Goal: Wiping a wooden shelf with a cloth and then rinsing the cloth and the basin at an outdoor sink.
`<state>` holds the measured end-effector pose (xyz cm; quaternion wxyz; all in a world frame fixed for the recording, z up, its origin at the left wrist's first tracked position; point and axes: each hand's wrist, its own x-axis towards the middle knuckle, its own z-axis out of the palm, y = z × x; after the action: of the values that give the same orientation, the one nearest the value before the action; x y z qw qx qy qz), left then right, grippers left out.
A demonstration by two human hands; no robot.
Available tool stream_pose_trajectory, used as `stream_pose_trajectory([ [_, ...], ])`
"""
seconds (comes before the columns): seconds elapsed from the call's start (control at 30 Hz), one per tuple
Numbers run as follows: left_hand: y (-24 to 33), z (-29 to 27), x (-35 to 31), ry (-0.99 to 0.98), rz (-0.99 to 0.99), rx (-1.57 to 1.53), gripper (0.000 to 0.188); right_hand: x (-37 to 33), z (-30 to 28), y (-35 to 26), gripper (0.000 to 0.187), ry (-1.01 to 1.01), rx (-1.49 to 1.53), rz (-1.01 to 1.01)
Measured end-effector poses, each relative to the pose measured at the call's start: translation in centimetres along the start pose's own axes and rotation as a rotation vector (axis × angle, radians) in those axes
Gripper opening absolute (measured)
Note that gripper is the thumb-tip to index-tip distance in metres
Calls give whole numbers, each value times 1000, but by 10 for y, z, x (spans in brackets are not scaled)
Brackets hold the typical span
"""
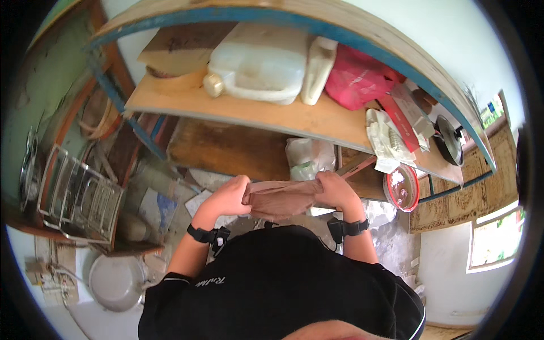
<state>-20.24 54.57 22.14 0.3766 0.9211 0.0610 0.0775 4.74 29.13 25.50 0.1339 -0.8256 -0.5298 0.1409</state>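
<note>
1. A brown cloth point(283, 202) is stretched between the two hands, off the near side of the shelf unit and just far of the person's black shirt point(283, 277). Its long axis runs left to right, nearly level, roughly along the near edge of the lower shelf board point(226, 152).
2. One end of the cloth points left and the other right; its upper edge is drawn fairly straight, while the middle sags in folds toward the near side.
3. The left hand point(229, 196) grasps the left end, fingers curled into the fabric; the fingertips are mostly hidden.
4. The right hand point(338, 191) grasps the right end in the same way, its fingertips also hard to see.
5. Both forearms reach away from the body and slant inward, the left one leaning more strongly, so the hands sit closer together than the elbows.
6. A black strap with a small device circles each wrist.
7. Far beyond the cloth, a whitish jug point(258, 65) lies on the upper shelf board point(266, 116).
</note>
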Motion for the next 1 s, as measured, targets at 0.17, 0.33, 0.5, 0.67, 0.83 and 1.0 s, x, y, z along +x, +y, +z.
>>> stream_pose_trajectory([
  [0.17,27,-19,28,33,41,1,33,-43,-36,16,47,14,351,-105],
  [0.33,71,-23,65,303,244,41,23,-52,-55,30,28,-57,615,-150],
  [0.5,103,-23,92,340,392,-59,24,-50,-54,45,12,469,253,-2],
  [0.67,149,-24,106,342,371,-113,57,-74,-63,68,9,713,354,386],
  [0.83,171,10,116,66,499,-11,38,-76,-41,91,29,818,1492,210],
  [1.0,151,53,120,-283,431,64,46,-74,-47,70,57,719,2076,128],
])
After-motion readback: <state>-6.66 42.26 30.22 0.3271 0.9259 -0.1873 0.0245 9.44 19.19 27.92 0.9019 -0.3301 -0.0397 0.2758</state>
